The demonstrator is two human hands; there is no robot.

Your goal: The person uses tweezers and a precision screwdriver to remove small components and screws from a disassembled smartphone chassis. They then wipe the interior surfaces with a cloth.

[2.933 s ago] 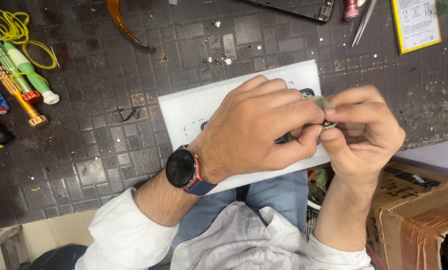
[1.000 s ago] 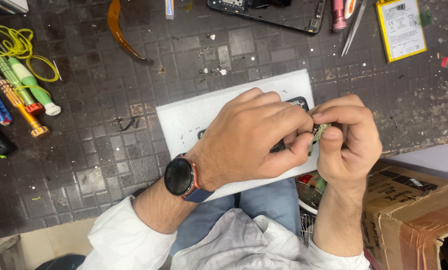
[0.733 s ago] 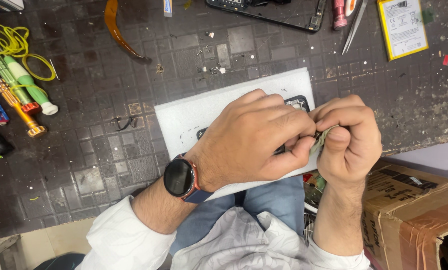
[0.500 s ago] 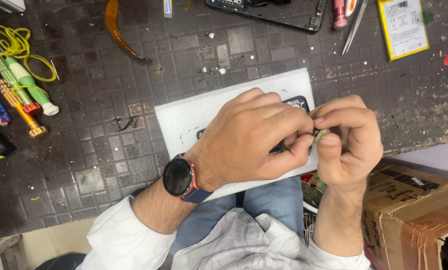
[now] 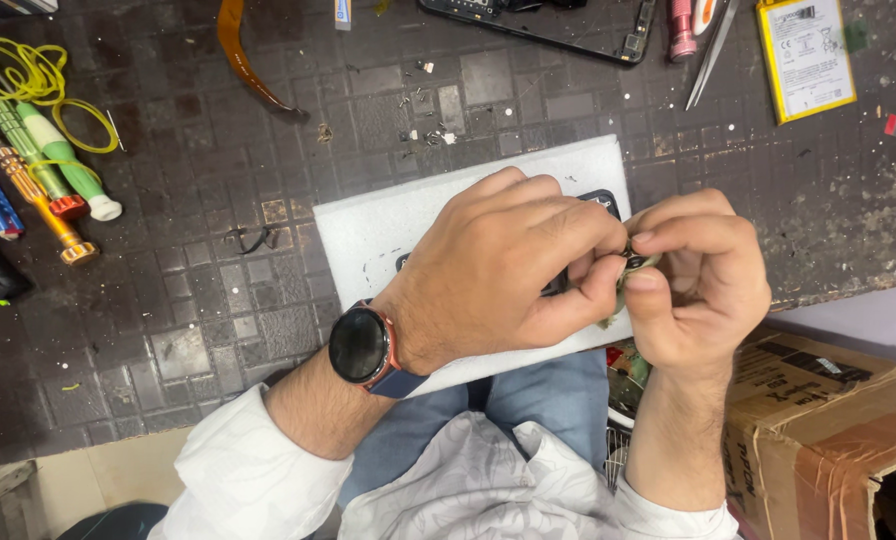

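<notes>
My left hand [image 5: 508,265], with a round dark watch [image 5: 360,345] on the wrist, grips a dark phone [image 5: 603,200] that lies on a white foam pad [image 5: 378,225]; the hand hides most of the phone. My right hand [image 5: 698,285] meets it at the pad's right edge, thumb and forefinger pinched on a small greenish part [image 5: 636,265] at the phone's side. What the part is joined to is hidden by my fingers.
A dark tiled work mat [image 5: 188,320] covers the bench. Screwdrivers [image 5: 43,175] and yellow wire [image 5: 23,80] lie at left. An opened phone frame [image 5: 538,25], tweezers [image 5: 713,50], a yellow-edged battery [image 5: 803,55] lie at the far edge. A cardboard box [image 5: 828,420] stands at lower right.
My right hand has drawn slightly closer to the left, fingers curling tighter on the small part. The left hand stays on the phone.
</notes>
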